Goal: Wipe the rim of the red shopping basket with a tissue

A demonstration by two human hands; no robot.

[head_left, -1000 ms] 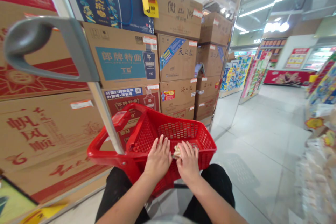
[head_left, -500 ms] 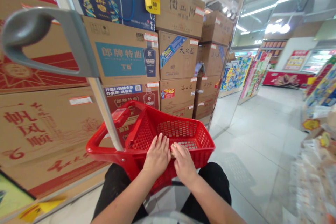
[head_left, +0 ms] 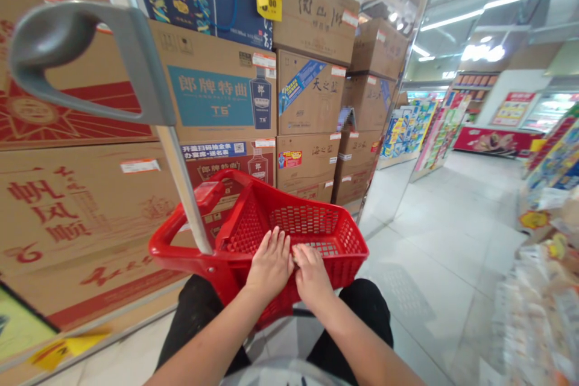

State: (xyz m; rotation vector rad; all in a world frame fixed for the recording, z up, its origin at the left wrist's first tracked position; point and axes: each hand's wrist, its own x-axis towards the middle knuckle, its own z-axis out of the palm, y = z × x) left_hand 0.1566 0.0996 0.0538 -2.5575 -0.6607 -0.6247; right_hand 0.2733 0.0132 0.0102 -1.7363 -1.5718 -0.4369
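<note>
A red plastic basket (head_left: pixel 316 217) with a grey pull handle (head_left: pixel 154 66) stands in front of my knees. Over its near rim lies my left hand (head_left: pixel 271 259), palm down, fingers extended toward the basket's inside. Just to the right, my right hand (head_left: pixel 310 271) has its fingers curled, close beside the left hand. Something small and yellowish shows at its fingertips, too hidden to name. Inside the basket, only the perforated walls and floor are visible.
Stacked cardboard cartons (head_left: pixel 307 93) rise behind and left of the basket. A mirrored pillar (head_left: pixel 393 151) stands beyond them. Tiled floor (head_left: pixel 438 223) stretches along the right, with packaged goods (head_left: pixel 538 289) at the right edge.
The view has shifted slightly. My right hand has drawn a little closer to my left hand, and less of the small yellowish thing shows between them.
</note>
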